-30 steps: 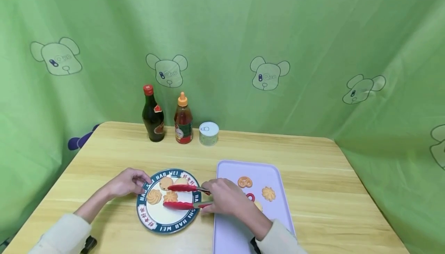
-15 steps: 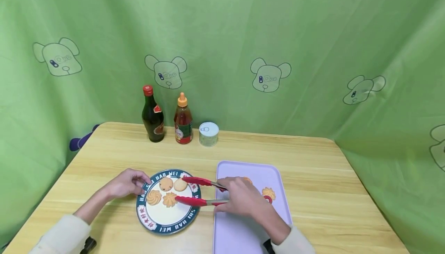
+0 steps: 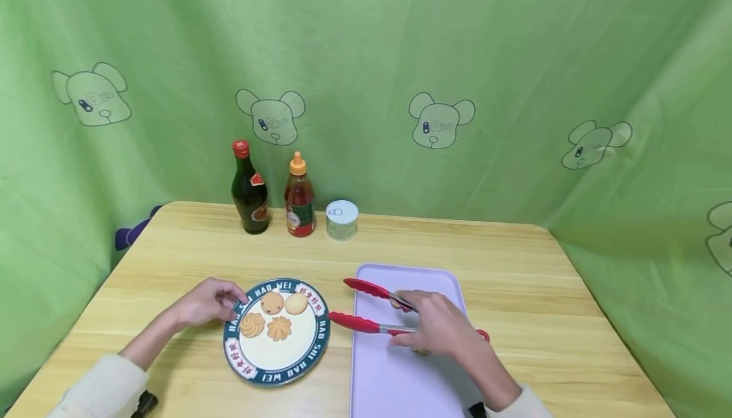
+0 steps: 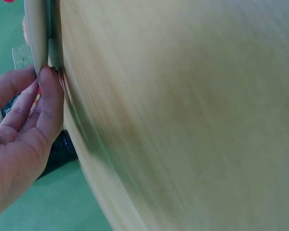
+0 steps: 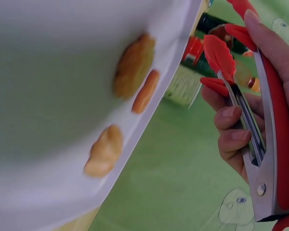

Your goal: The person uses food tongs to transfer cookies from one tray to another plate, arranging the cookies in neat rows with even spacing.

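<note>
My left hand (image 3: 206,303) pinches the rim of a round plate (image 3: 324,338) with a dark teal border between thumb and fingers. The plate bears several cookies, among them a swirl cookie (image 3: 252,325) and a star-shaped cookie (image 3: 279,328). In my right hand (image 3: 437,326) is a pair of red-tipped tongs (image 3: 356,323), held with arms spread and nothing between the tips. They hover over the left edge of a lilac tray (image 3: 394,380). The right wrist view shows a brown cookie (image 5: 135,65), a thin orange-brown one (image 5: 145,91) and a pale one (image 5: 105,151) on the tray.
Along the table's back edge stand a dark bottle with a red cap (image 3: 250,199), a sauce bottle with an orange cap (image 3: 300,205) and a tin can (image 3: 342,221). A green curtain (image 3: 366,56) hangs behind the wooden table (image 3: 532,316).
My right hand has drawn the tongs rightward from above the plate to the tray, and their arms now stand wider apart. My left hand stays at the plate.
</note>
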